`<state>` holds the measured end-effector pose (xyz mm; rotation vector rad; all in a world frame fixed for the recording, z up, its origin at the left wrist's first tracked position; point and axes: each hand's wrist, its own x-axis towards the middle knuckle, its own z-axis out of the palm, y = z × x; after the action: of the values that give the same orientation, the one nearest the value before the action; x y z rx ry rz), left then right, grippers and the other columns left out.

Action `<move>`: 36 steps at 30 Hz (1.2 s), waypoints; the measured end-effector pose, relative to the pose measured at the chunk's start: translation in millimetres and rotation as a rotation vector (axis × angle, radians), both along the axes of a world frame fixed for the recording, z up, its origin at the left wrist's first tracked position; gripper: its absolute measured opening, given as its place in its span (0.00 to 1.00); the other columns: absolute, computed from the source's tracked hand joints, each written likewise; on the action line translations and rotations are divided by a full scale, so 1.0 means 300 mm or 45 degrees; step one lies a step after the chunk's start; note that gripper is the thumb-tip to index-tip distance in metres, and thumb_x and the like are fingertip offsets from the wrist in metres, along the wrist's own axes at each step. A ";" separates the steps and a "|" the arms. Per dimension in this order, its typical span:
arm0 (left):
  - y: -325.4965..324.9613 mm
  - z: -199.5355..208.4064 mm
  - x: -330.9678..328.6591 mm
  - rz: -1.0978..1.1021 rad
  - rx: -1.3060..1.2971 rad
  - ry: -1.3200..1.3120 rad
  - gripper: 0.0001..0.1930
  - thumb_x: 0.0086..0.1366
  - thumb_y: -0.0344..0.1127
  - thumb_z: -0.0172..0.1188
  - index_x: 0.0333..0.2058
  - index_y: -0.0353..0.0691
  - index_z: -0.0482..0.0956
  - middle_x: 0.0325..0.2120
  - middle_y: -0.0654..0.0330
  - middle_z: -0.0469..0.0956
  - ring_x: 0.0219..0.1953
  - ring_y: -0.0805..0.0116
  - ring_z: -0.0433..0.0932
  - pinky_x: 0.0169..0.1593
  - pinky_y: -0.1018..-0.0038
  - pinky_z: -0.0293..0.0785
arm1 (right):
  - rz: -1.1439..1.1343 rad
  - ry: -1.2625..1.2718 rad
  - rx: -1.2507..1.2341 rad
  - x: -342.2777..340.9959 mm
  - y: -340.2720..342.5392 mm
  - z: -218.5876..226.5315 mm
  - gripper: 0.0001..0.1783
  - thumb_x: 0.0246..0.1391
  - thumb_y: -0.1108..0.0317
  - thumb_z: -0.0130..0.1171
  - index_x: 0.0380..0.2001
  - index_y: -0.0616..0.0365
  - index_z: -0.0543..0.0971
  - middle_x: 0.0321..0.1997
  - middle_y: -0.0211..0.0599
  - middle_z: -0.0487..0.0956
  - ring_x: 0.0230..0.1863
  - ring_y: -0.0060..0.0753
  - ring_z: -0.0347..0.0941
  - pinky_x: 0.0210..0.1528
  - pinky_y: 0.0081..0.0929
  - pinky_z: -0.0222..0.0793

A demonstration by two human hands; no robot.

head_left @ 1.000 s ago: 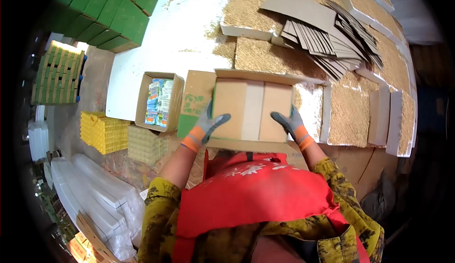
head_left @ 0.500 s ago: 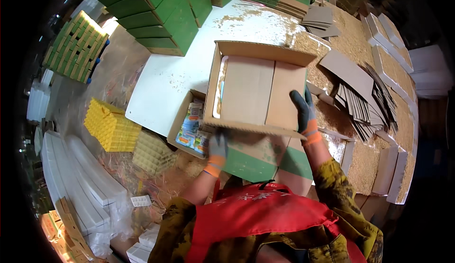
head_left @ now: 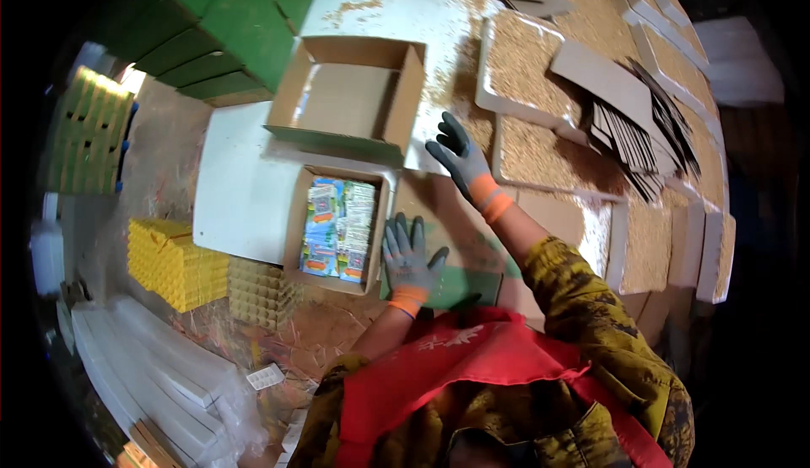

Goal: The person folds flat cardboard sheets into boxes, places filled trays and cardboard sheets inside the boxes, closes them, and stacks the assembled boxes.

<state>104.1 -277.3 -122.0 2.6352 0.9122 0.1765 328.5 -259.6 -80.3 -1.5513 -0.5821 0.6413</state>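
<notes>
Egg trays (head_left: 173, 265), yellow and stacked, are seen on the near left, with a duller grey-green tray stack (head_left: 257, 291) just right of them. On the white table (head_left: 240, 173), an open brown carton (head_left: 363, 52) is set farther off, and a smaller cardboard box (head_left: 381, 223) filled with bright printed packets (head_left: 329, 223) is placed nearer. Just right of that box, brown-and-green cardboard (head_left: 472, 286) is laid out, apparently flat. As a judgement, it is best steadied with a flat palm and light, even pressure, its edge being kept clear of the packet box so that neither is nudged askew.

The gloved left hand (head_left: 410, 259) is held palm down over this cardboard, fingers and thumb spread, with nothing gripped; it seems to be rested there, though whether the box wall is also touched cannot be told. Farther right, the gloved right hand (head_left: 460, 156) is raised and empty, its fingers loosely parted, between the open carton and the white trays (head_left: 485, 71) of wood shavings (head_left: 527, 59). Loose cardboard sheets (head_left: 629, 135) are fanned across the trays at far right.
</notes>
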 end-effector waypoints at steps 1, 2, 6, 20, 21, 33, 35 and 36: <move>0.001 0.000 -0.001 0.025 -0.005 0.009 0.43 0.59 0.60 0.56 0.67 0.43 0.55 0.68 0.43 0.48 0.70 0.41 0.45 0.69 0.51 0.41 | -0.026 0.003 -0.051 -0.038 -0.156 0.028 0.44 0.50 0.56 0.69 0.65 0.58 0.61 0.62 0.48 0.70 0.60 0.41 0.69 0.59 0.33 0.67; 0.000 0.016 0.004 0.046 -0.003 0.008 0.43 0.58 0.59 0.57 0.67 0.43 0.55 0.68 0.43 0.48 0.69 0.41 0.46 0.69 0.51 0.42 | -0.055 -0.002 -0.095 -0.066 -0.320 0.062 0.44 0.49 0.57 0.69 0.66 0.59 0.60 0.62 0.49 0.70 0.60 0.42 0.69 0.61 0.34 0.65; 0.018 0.022 -0.003 0.083 -0.003 -0.172 0.43 0.58 0.54 0.60 0.67 0.42 0.53 0.67 0.44 0.50 0.68 0.42 0.48 0.69 0.53 0.45 | -0.799 -0.510 -0.784 -0.032 -0.946 -0.058 0.44 0.51 0.63 0.68 0.65 0.69 0.57 0.62 0.52 0.69 0.60 0.40 0.67 0.61 0.29 0.65; -0.118 0.535 0.141 0.447 -0.568 -1.305 0.34 0.69 0.35 0.51 0.67 0.32 0.46 0.65 0.46 0.53 0.65 0.58 0.58 0.66 0.66 0.55 | -0.698 0.064 0.219 0.080 -1.292 0.262 0.16 0.59 0.68 0.57 0.49 0.63 0.76 0.45 0.31 0.78 0.46 0.22 0.72 0.50 0.18 0.66; -0.128 0.611 0.139 0.203 -0.128 -1.206 0.35 0.68 0.35 0.53 0.67 0.32 0.45 0.66 0.46 0.50 0.65 0.56 0.56 0.66 0.65 0.53 | -0.618 0.086 0.140 0.112 -1.314 0.268 0.17 0.59 0.68 0.58 0.50 0.62 0.75 0.44 0.31 0.79 0.46 0.22 0.72 0.51 0.18 0.66; -0.118 0.869 0.146 -0.805 0.168 -0.011 0.17 0.63 0.42 0.59 0.48 0.43 0.79 0.44 0.54 0.78 0.47 0.56 0.76 0.52 0.64 0.71 | -0.560 -1.500 -0.099 -0.053 -1.150 0.650 0.39 0.49 0.52 0.64 0.61 0.57 0.66 0.64 0.51 0.63 0.67 0.57 0.54 0.69 0.53 0.45; -0.047 0.852 0.178 -0.807 -0.282 0.108 0.18 0.65 0.42 0.56 0.50 0.43 0.78 0.47 0.54 0.78 0.49 0.59 0.76 0.54 0.66 0.70 | -0.173 -1.597 -0.325 -0.127 -1.037 0.704 0.43 0.48 0.46 0.63 0.64 0.53 0.63 0.66 0.51 0.61 0.68 0.60 0.51 0.70 0.58 0.40; -0.013 0.851 0.191 -0.792 -0.767 0.253 0.18 0.68 0.42 0.53 0.53 0.43 0.77 0.49 0.55 0.78 0.51 0.62 0.75 0.56 0.68 0.69 | -0.025 -1.598 -0.428 -0.144 -0.996 0.696 0.44 0.48 0.45 0.62 0.65 0.51 0.61 0.66 0.50 0.61 0.68 0.59 0.51 0.69 0.58 0.41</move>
<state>161.5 -281.3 133.4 2.2395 0.1144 -0.4491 285.4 -558.4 128.6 -2.1897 -1.4184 -0.3783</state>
